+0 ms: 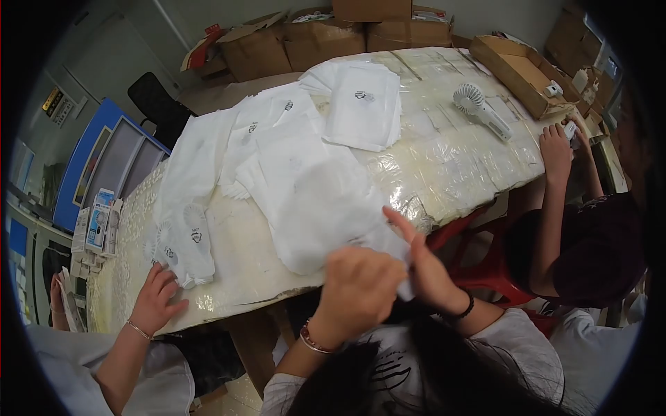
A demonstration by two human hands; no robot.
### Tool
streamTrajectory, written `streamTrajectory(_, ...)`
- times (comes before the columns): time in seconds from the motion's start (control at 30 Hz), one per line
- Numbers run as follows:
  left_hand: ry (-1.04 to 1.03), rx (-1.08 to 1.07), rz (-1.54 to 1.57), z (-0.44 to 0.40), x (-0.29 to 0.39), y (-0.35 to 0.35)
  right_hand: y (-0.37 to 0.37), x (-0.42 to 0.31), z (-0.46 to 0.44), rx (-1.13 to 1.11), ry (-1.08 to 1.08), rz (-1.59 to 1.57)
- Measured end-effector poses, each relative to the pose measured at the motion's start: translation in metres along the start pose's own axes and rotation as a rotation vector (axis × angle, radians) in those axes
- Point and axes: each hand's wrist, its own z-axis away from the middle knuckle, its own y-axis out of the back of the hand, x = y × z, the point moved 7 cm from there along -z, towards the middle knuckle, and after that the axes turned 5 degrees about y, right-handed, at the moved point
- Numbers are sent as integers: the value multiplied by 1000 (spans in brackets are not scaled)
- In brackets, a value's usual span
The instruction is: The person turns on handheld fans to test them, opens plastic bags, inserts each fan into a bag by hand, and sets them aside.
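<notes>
My left hand (364,291) is a closed fist, slightly blurred, at a translucent white bag (326,218) raised over the table. To its right, my right hand (436,277) has its fingers stretched out against the bag's near right edge; part of the palm side is hidden. Beneath and behind the raised bag lie overlapping white bags (284,156). Farther back is a neat stack of white bags (364,104) with small black print. At the left, bags with fan shapes showing through (187,239) lie near the table edge.
A co-worker's hand (158,299) touches the left bags. Another person's hands (557,152) hold a small white item at the right. A white handheld fan (482,111), an open cardboard tray (517,73), small boxes (100,222) and a red stool (489,267) are around.
</notes>
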Motion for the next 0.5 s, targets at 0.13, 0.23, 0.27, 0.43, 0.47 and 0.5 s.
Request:
streamTrajectory(0.13,-135,-130,217,12,17,-23,13,1,-4,48,-81,-391)
streamTrajectory(0.23,92,0,287,8,2,-10,-4,-11,3,-67,91,-94)
streamTrajectory(0.27,94,45,205,12,-2,-7,0,-16,0,-63,88,-94)
streamTrajectory(0.43,234,213,36,27,-49,30,52,-58,-39,-70,336,749)
streamTrajectory(0.47,301,255,-37,29,-63,43,84,-80,-51,211,430,932)
streamTrajectory(0.5,380,221,-95,31,-79,51,122,-92,-64,348,638,1200)
